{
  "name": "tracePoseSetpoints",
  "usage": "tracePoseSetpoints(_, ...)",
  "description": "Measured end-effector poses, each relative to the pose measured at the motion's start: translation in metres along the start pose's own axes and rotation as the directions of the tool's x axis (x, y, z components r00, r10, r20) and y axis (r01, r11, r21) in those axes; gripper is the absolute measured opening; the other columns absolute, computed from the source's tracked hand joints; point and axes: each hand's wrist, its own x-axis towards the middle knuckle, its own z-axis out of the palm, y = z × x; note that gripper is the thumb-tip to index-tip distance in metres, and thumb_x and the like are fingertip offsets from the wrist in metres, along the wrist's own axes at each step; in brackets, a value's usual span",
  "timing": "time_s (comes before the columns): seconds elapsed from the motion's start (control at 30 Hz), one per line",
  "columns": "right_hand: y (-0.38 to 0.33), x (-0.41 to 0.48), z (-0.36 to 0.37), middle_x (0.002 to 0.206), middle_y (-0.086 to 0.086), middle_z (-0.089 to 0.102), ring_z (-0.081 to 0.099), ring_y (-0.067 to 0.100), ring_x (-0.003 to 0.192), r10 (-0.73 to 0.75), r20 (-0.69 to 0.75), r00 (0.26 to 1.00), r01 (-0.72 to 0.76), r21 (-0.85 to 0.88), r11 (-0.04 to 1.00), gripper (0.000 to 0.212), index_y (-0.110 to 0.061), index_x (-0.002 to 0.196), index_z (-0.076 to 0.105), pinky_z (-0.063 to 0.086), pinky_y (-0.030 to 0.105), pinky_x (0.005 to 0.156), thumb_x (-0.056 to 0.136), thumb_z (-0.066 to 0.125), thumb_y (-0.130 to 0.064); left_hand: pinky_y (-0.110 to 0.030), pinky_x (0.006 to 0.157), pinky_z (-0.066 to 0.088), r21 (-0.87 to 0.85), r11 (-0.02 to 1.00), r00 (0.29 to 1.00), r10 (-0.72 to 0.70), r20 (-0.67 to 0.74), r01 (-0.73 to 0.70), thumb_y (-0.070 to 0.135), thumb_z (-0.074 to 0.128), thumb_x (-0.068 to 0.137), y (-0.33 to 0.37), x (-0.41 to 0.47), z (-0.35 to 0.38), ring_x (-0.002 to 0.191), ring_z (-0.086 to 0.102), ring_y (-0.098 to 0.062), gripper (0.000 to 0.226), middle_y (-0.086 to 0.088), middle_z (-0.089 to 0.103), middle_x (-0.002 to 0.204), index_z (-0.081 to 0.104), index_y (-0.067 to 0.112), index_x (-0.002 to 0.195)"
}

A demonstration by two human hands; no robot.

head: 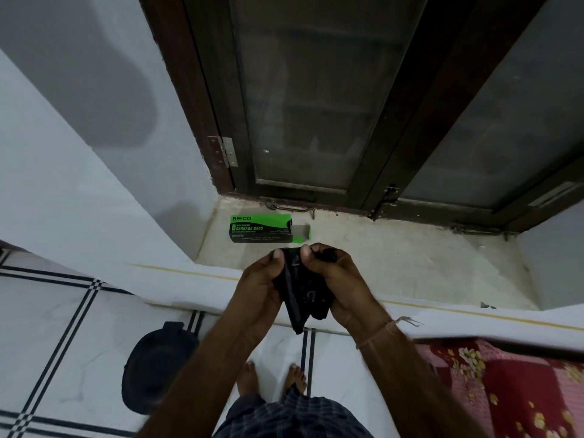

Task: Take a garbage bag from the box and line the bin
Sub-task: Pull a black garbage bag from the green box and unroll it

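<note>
A green and black garbage bag box [261, 228] lies on the stone window sill [395, 257], its right end flap open. A folded black garbage bag [301, 289] hangs bunched between both hands in front of the sill's edge. My left hand [260, 290] pinches its left side with thumb up. Gripping the bag's right side is my right hand [339, 284], fingers curled over the top. The black bin [156, 368] stands on the floor at lower left, seen from above, its inside dark.
A dark wooden window frame [221, 121] with glass panes rises behind the sill. White tiled floor [63, 327] with black lines lies below. A red floral bedcover [512, 390] is at lower right. My bare feet [271, 377] stand close to the wall.
</note>
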Motion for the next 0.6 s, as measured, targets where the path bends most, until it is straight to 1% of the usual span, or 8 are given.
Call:
tracePoseSetpoints(0.13, 0.0008, -0.001, 0.0014, 0.08, 0.013, 0.071, 0.068, 0.027, 0.077, 0.026, 0.001, 1.0, -0.026, 0.09, 0.996, 0.022, -0.007, 0.081, 0.069, 0.055, 0.036, 0.079, 0.081, 0.076, -0.027, -0.036, 0.088, 0.059, -0.041, 0.999, 1.0, 0.0, 0.011, 0.0, 0.029, 0.051, 0.097, 0.0004, -0.0005, 0.0025, 0.1, 0.07, -0.026, 0.046, -0.021, 0.07, 0.113, 0.063, -0.007, 0.124)
tracePoseSetpoints(0.2, 0.0004, -0.001, 0.0013, 0.084, 0.015, 0.072, 0.069, 0.028, 0.08, 0.034, -0.001, 0.999, -0.034, 0.124, 0.992, 0.029, 0.001, 0.088, 0.069, 0.056, 0.035, 0.08, 0.08, 0.076, -0.026, -0.034, 0.086, 0.06, -0.061, 0.998, 1.0, 0.006, 0.013, -0.006, 0.027, 0.05, 0.099, 0.0005, -0.0013, 0.0034, 0.098, 0.072, -0.025, 0.04, -0.019, 0.072, 0.111, 0.066, -0.003, 0.12)
tracePoseSetpoints(0.27, -0.0008, -0.0019, 0.0006, 0.093, 0.022, 0.071, 0.068, 0.031, 0.087, 0.025, 0.007, 1.0, -0.025, 0.132, 0.991, 0.047, 0.014, 0.103, 0.066, 0.055, 0.037, 0.084, 0.081, 0.076, -0.026, -0.037, 0.089, 0.059, -0.069, 0.998, 1.0, 0.01, 0.011, -0.01, 0.026, 0.048, 0.101, 0.0016, -0.0031, 0.0032, 0.101, 0.071, -0.027, 0.04, -0.02, 0.072, 0.113, 0.066, -0.003, 0.121)
tracePoseSetpoints(0.3, -0.0015, -0.0024, -0.0001, 0.095, 0.023, 0.07, 0.068, 0.031, 0.089, 0.016, 0.017, 1.0, -0.018, 0.124, 0.992, 0.051, 0.016, 0.107, 0.064, 0.055, 0.037, 0.085, 0.081, 0.076, -0.026, -0.039, 0.092, 0.058, -0.063, 0.998, 1.0, 0.013, 0.009, -0.013, 0.026, 0.048, 0.101, 0.0024, -0.0037, 0.0024, 0.105, 0.069, -0.03, 0.041, -0.021, 0.07, 0.116, 0.065, -0.005, 0.123)
tracePoseSetpoints(0.37, -0.0022, -0.0028, -0.0012, 0.093, 0.022, 0.071, 0.069, 0.029, 0.084, -0.004, 0.039, 0.999, 0.001, 0.086, 0.996, 0.042, 0.011, 0.104, 0.069, 0.057, 0.034, 0.08, 0.082, 0.074, -0.024, -0.044, 0.096, 0.055, -0.029, 0.999, 1.0, 0.02, 0.003, -0.02, 0.026, 0.046, 0.104, 0.0037, -0.0031, -0.0005, 0.11, 0.065, -0.035, 0.045, -0.026, 0.066, 0.122, 0.06, -0.009, 0.129)
tracePoseSetpoints(0.47, -0.003, -0.0023, -0.0035, 0.09, 0.022, 0.07, 0.068, 0.029, 0.081, -0.032, 0.051, 0.998, 0.031, 0.028, 0.999, 0.026, 0.002, 0.096, 0.073, 0.057, 0.034, 0.075, 0.085, 0.073, -0.021, -0.046, 0.09, 0.057, 0.008, 1.0, 1.0, 0.024, -0.013, -0.024, 0.027, 0.045, 0.105, 0.0056, -0.0011, -0.0029, 0.109, 0.064, -0.038, 0.046, -0.031, 0.064, 0.125, 0.057, -0.01, 0.131)
tracePoseSetpoints(0.53, -0.0027, -0.0024, -0.0033, 0.091, 0.023, 0.07, 0.067, 0.03, 0.083, -0.044, 0.042, 0.998, 0.044, 0.013, 0.999, 0.025, 0.003, 0.094, 0.072, 0.057, 0.035, 0.076, 0.086, 0.073, -0.02, -0.044, 0.083, 0.061, 0.021, 0.999, 1.0, 0.027, -0.013, -0.026, 0.026, 0.047, 0.104, 0.0076, -0.0013, -0.0033, 0.108, 0.064, -0.04, 0.044, -0.032, 0.065, 0.126, 0.059, -0.007, 0.13)
tracePoseSetpoints(0.6, -0.0016, -0.0022, -0.0034, 0.094, 0.026, 0.069, 0.067, 0.033, 0.086, -0.062, 0.032, 0.998, 0.062, -0.002, 0.998, 0.033, 0.012, 0.098, 0.069, 0.056, 0.037, 0.08, 0.087, 0.072, -0.019, -0.044, 0.082, 0.061, 0.028, 0.999, 1.0, 0.029, -0.001, -0.029, 0.026, 0.05, 0.101, 0.0092, -0.002, -0.0032, 0.108, 0.066, -0.04, 0.041, -0.028, 0.068, 0.122, 0.064, -0.004, 0.125)
